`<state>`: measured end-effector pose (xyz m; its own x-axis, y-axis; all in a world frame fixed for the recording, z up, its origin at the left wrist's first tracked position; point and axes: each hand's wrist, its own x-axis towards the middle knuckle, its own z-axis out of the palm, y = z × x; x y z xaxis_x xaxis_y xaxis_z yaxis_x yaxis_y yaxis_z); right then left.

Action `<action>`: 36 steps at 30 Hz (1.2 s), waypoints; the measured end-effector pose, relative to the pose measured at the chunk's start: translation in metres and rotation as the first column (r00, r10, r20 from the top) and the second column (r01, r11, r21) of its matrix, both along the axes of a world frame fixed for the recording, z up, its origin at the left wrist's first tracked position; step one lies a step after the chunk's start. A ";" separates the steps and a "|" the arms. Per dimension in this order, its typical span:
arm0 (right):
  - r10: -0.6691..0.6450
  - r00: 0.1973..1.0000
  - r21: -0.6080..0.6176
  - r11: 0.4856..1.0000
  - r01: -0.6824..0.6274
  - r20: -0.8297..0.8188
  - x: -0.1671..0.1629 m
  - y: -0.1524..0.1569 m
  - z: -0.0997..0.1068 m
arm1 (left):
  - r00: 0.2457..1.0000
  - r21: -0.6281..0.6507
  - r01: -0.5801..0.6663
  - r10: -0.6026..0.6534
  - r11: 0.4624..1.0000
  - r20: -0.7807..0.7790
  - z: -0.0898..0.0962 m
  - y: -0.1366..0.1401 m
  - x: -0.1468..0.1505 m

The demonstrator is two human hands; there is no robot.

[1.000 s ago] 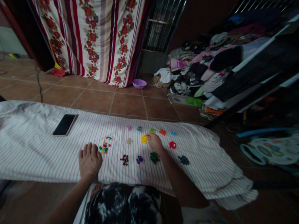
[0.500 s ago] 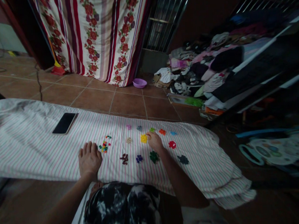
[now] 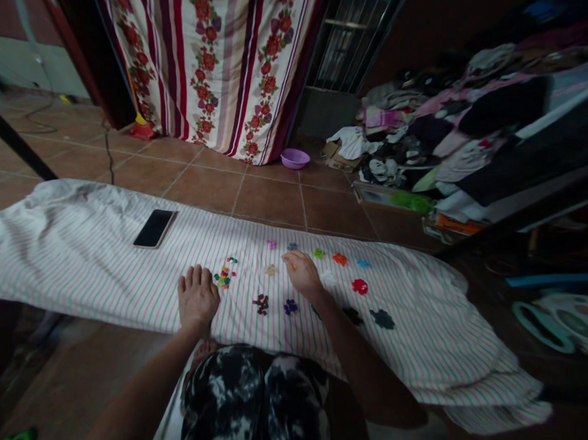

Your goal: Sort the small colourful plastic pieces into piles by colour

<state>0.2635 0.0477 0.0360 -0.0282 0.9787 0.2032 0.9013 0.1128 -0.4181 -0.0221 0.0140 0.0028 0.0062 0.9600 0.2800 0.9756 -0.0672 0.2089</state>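
My left hand [image 3: 198, 296] lies flat on the striped cloth, fingers stretched out, just left of a mixed heap of small coloured pieces [image 3: 225, 277]. Over the middle of the sorted piles is my right hand [image 3: 303, 273], its fingers bent and together. It covers most of the yellow pieces [image 3: 294, 267]; what its fingertips hold, if anything, is hidden. Around it lie beige pieces [image 3: 270, 269], grey pieces [image 3: 292, 246], lime green pieces [image 3: 318, 253] and white pieces [image 3: 328, 277]. Nearer me are brown pieces [image 3: 261, 304] and dark blue pieces [image 3: 290, 306].
A phone [image 3: 155, 228] rests on the striped cloth [image 3: 99, 256] at the left. Orange pieces [image 3: 339, 259], red pieces [image 3: 360, 286] and dark grey pieces [image 3: 382, 318] lie to the right. Beyond, a purple basin [image 3: 295, 158] stands on the tiled floor near heaped clothes [image 3: 417, 121].
The view has swung left, so things appear farther right. My right hand has moved from the right side of the yellow pile to over it, uncovering the white pieces. My left hand stays flat.
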 end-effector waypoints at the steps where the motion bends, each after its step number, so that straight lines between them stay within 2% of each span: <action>1: 0.028 1.000 0.000 1.000 -0.028 -0.012 -0.007 -0.001 -0.001 | 1.000 0.001 0.003 -0.003 1.000 -0.005 0.000 0.000 0.000; 6: 0.169 0.984 -0.009 0.985 -0.169 -0.060 -0.049 -0.004 -0.006 | 0.999 0.007 0.013 -0.012 1.000 -0.037 0.001 0.000 0.000; 15: 0.394 0.918 -0.084 0.914 -0.397 -0.042 -0.118 -0.001 -0.007 | 0.999 0.029 -0.001 0.002 1.000 -0.051 0.000 0.000 0.001; 23: 0.303 0.946 -0.222 0.936 -0.272 0.118 -0.149 0.001 0.003 | 0.998 0.047 -0.004 0.007 0.999 -0.055 -0.004 0.001 -0.002; 27: 0.254 0.952 -0.225 0.951 -0.213 0.170 -0.156 0.001 0.004 | 0.999 0.041 -0.003 0.005 0.999 -0.054 -0.002 0.000 -0.001; 36: 0.198 0.976 -0.141 0.973 -0.184 0.089 -0.153 -0.007 0.012 | 0.999 0.042 0.000 0.001 0.999 -0.034 -0.002 0.001 0.000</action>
